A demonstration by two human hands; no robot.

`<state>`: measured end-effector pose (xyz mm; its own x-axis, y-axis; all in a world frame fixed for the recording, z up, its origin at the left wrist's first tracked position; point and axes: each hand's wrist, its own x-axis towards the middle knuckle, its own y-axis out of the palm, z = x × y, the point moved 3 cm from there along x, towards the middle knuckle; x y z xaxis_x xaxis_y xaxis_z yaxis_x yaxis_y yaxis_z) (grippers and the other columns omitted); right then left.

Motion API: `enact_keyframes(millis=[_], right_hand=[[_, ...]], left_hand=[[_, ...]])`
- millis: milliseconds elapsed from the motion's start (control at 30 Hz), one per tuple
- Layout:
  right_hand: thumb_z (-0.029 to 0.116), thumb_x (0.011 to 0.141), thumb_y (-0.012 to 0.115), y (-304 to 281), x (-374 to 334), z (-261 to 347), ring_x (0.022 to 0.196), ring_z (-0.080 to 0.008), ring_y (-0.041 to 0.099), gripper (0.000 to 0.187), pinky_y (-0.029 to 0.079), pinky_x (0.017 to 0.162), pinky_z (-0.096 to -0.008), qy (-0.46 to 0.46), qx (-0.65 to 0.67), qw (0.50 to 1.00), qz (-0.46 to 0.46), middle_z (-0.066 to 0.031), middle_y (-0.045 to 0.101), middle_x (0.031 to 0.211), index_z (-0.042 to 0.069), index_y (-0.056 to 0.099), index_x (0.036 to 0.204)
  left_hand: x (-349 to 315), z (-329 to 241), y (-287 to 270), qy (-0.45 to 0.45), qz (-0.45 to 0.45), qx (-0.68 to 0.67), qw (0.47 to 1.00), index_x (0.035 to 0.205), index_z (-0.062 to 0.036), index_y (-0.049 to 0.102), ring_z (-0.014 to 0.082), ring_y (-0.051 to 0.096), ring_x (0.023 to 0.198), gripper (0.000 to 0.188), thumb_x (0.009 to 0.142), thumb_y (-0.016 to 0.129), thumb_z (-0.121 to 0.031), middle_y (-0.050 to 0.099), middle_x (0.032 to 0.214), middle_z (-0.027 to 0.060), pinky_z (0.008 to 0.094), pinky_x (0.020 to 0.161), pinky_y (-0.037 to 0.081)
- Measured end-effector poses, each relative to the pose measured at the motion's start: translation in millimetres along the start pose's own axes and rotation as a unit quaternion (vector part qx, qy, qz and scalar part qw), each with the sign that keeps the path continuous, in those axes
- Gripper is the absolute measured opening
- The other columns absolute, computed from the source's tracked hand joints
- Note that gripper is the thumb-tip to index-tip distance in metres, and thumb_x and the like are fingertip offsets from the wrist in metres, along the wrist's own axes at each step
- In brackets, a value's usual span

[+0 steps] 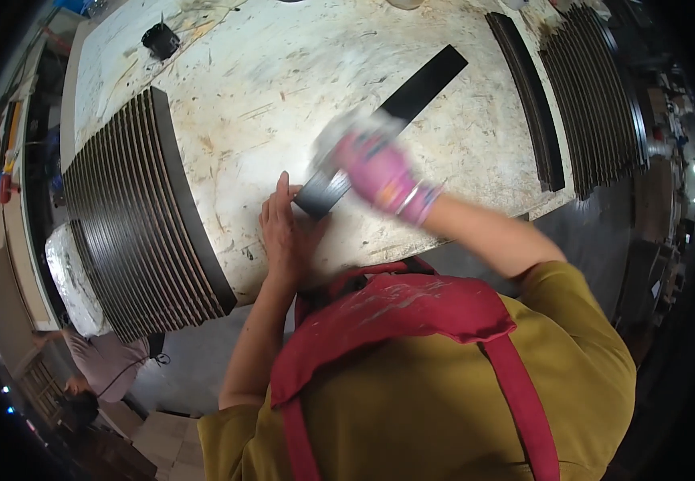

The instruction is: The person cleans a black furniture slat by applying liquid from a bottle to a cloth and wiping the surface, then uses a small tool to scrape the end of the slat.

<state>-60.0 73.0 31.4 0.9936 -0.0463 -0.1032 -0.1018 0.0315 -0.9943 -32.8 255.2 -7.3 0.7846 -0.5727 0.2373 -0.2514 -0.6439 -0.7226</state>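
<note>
A flat black strip (425,84) lies slantwise across the worktable, its far end pointing up and to the right. My bare left hand (287,232) is at the near end, fingers on one side and thumb on the other, gripping it. In a pink glove, my right hand (379,172) is closed on a whitish wad that looks like a rag (353,132). The rag is pressed over the middle of the strip and hides part of it. Motion smears both the glove and the rag, so the rag's exact material cannot be made out.
The worktable (235,120) is pale, scratched and stained. A stack of dark strips (135,216) stands on the left, beside a silvery wrapped bundle (75,276). On the right are a dark strip (528,104) and another stack (596,104). A small black pot (160,42) sits far left. Another person (107,365) is lower left.
</note>
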Motion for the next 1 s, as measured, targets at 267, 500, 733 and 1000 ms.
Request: enact_keyframes(millis=[267, 500, 733, 1000], right_hand=[[0.019, 0.083, 0.057, 47, 22, -134, 0.082, -0.0326, 0.061, 0.02, 0.049, 0.073, -0.0416, 0.108, 0.262, 0.934, -0.219, -0.0156, 0.061, 0.094, 0.008, 0.057, 0.099], [0.028, 0.085, 0.059, 10, 29, -290, 0.091, -0.0374, 0.061, 0.026, 0.048, 0.078, -0.0439, 0.359, 0.178, 0.907, -0.131, -0.0203, 0.064, 0.093, 0.005, 0.058, 0.098], [0.03, 0.084, 0.059, 22, 8, -291, 0.087, -0.0359, 0.061, 0.027, 0.047, 0.076, -0.0404, 0.329, 0.327, 0.86, -0.213, -0.0207, 0.064, 0.089, 0.004, 0.06, 0.094], [0.028, 0.087, 0.061, 32, -153, -261, 0.073, -0.0171, 0.056, 0.026, 0.045, 0.066, -0.0332, 0.465, 0.451, 0.751, -0.122, -0.0084, 0.062, 0.078, 0.003, 0.057, 0.092]], left_hand=[[-3, 0, -6, -0.044, -0.014, -0.063, 0.997, 0.137, 0.0003, 0.034, 0.0316, 0.052, 0.096, 0.091, 0.059, 0.081, -0.01, 0.056, 0.104, 0.0108, 0.0401, 0.086, 0.042], [6, -12, -9, -0.039, 0.04, -0.036, 0.998, 0.133, 0.0005, 0.039, 0.0316, 0.049, 0.096, 0.08, 0.064, 0.077, -0.011, 0.052, 0.102, 0.0133, 0.0403, 0.087, 0.039], [9, -19, -7, -0.013, 0.034, -0.016, 0.999, 0.129, -0.0017, 0.044, 0.0313, 0.047, 0.099, 0.068, 0.068, 0.075, -0.013, 0.05, 0.106, 0.0142, 0.0407, 0.089, 0.039], [5, -22, -12, 0.021, 0.071, 0.006, 0.997, 0.12, -0.0037, 0.056, 0.0303, 0.046, 0.1, 0.056, 0.069, 0.076, -0.014, 0.049, 0.106, 0.014, 0.0394, 0.088, 0.039]])
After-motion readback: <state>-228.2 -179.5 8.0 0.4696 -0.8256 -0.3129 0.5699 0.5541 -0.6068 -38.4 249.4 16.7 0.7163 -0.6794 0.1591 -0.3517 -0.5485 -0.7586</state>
